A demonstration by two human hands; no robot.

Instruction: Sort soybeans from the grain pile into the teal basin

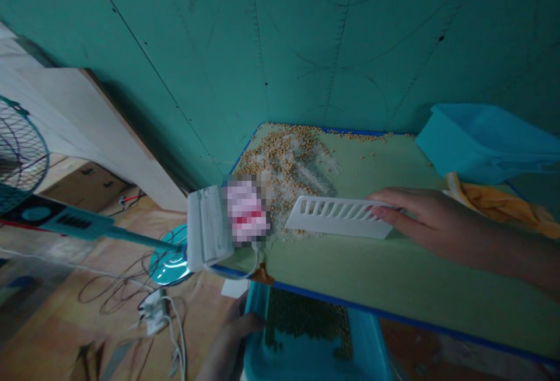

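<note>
My right hand [405, 215] grips the right end of a white plastic panel [341, 228] with a row of slanted slots, its lower edge at the tabletop. Left of the panel lies a heap of yellowish soybeans [280, 153] mixed with white grains [312, 174]. Below the table's front edge, my left hand [238, 328] is closed at the left rim of a blue plastic bin [365, 334], thumb over the rim and the other fingers mostly hidden. Small dark green beans [306, 314] lie in this bin.
A phone-like device [248, 212], blurred out, and a white case [205, 228] with a cable sit at the table's left edge. Another blue bin [464, 147] and an orange cloth [494, 203] are at right. A fan [70, 217], power strip [155, 311] and wires stand at left.
</note>
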